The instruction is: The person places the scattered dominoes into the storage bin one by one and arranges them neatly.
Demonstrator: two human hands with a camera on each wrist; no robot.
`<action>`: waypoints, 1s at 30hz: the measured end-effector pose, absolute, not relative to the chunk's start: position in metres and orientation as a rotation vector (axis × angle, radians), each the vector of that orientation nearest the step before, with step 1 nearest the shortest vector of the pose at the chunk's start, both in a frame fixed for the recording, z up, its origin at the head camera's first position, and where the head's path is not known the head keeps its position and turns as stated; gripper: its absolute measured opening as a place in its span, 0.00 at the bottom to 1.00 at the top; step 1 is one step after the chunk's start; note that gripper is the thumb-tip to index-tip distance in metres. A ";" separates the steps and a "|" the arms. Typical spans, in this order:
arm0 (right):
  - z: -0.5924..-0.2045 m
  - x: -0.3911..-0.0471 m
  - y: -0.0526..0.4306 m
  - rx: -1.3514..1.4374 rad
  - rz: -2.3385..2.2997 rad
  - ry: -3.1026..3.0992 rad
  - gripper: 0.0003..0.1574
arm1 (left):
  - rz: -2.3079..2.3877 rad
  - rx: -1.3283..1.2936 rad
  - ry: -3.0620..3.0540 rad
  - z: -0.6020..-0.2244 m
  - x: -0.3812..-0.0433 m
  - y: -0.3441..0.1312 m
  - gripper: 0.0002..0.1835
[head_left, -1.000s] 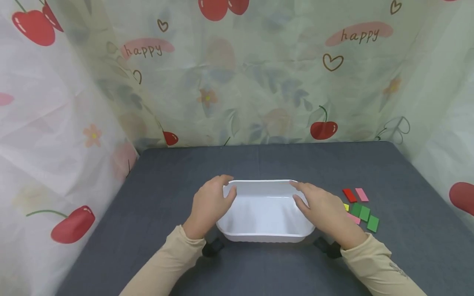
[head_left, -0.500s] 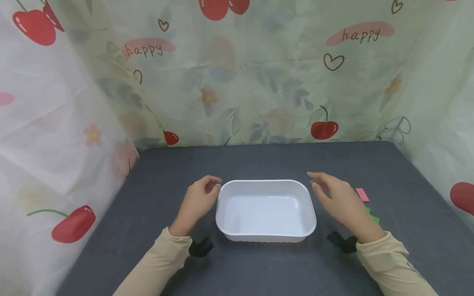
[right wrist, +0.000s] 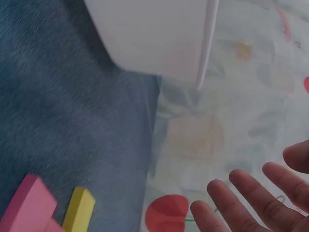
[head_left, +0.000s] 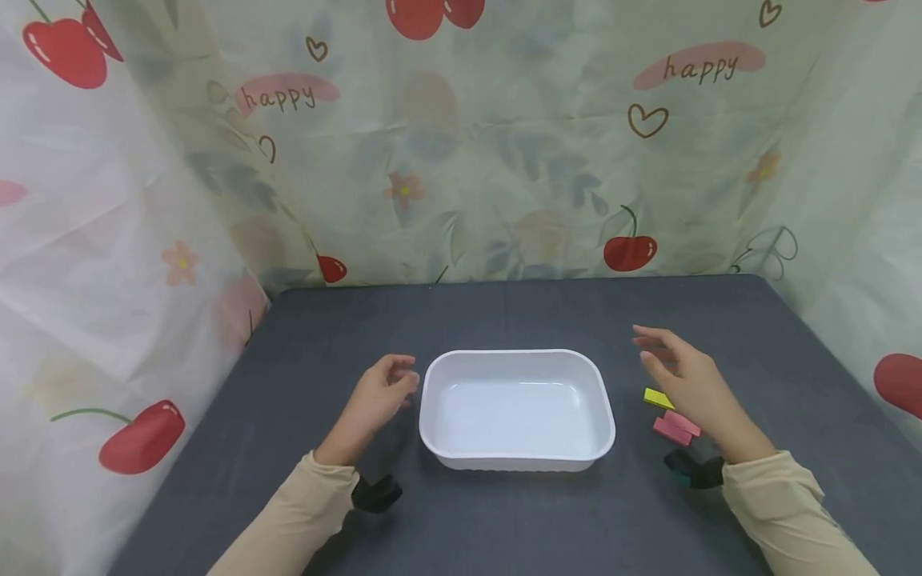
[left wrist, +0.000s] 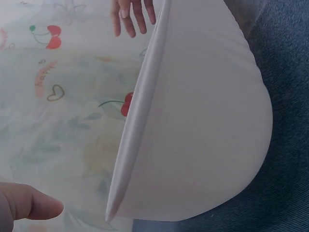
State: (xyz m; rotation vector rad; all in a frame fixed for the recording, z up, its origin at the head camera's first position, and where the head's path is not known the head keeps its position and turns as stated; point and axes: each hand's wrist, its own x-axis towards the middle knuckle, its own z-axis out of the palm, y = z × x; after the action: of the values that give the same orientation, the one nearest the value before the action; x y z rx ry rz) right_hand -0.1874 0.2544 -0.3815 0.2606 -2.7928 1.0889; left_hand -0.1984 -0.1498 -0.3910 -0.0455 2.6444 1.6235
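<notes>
Fingers [right wrist: 260,197] loosely parted, both hands [head_left: 373,398] [head_left: 693,390] clear of white tub [head_left: 517,420]

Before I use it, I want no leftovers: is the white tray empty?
Empty: the head view looks into the white tray and shows bare white inside.

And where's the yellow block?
In the head view, the yellow block lies on the table, right of the white tub, just beyond the pink blocks, near the right hand.

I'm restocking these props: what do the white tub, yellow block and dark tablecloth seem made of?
White tub: likely plastic, given glossy highlights and moulded rim.
Yellow block: matte, evenly coloured; perhaps painted wood or plastic.
Dark tablecloth: matte, apparently woven fabric; fine texture shows.
</notes>
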 end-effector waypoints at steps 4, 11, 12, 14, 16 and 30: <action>-0.389 -0.192 0.267 0.245 1.104 -2.805 0.32 | 1.668 -0.089 2.568 -0.397 -0.199 -0.150 0.22; -0.398 -0.202 0.288 0.225 1.125 -2.907 0.34 | 1.665 -0.153 2.459 -0.404 -0.197 -0.152 0.24; -0.399 -0.204 0.290 0.227 1.123 -2.926 0.34 | 1.664 -0.153 2.451 -0.404 -0.197 -0.152 0.24; -0.401 -0.207 0.295 0.237 1.132 -2.966 0.32 | 1.668 -0.154 2.432 -0.405 -0.197 -0.152 0.25; -0.403 -0.209 0.299 0.258 1.133 -3.004 0.31 | 1.668 -0.158 2.416 -0.405 -0.196 -0.152 0.25; -0.413 -0.220 0.311 0.451 1.103 -3.186 0.34 | 1.665 -0.167 2.368 -0.412 -0.195 -0.152 0.22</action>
State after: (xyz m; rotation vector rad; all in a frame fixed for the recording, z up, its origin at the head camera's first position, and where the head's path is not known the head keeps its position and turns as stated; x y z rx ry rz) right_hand -0.2196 0.3113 -0.4134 0.4506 -3.1858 1.1028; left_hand -0.1947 -0.1522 -0.4118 -0.1675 2.3676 1.6648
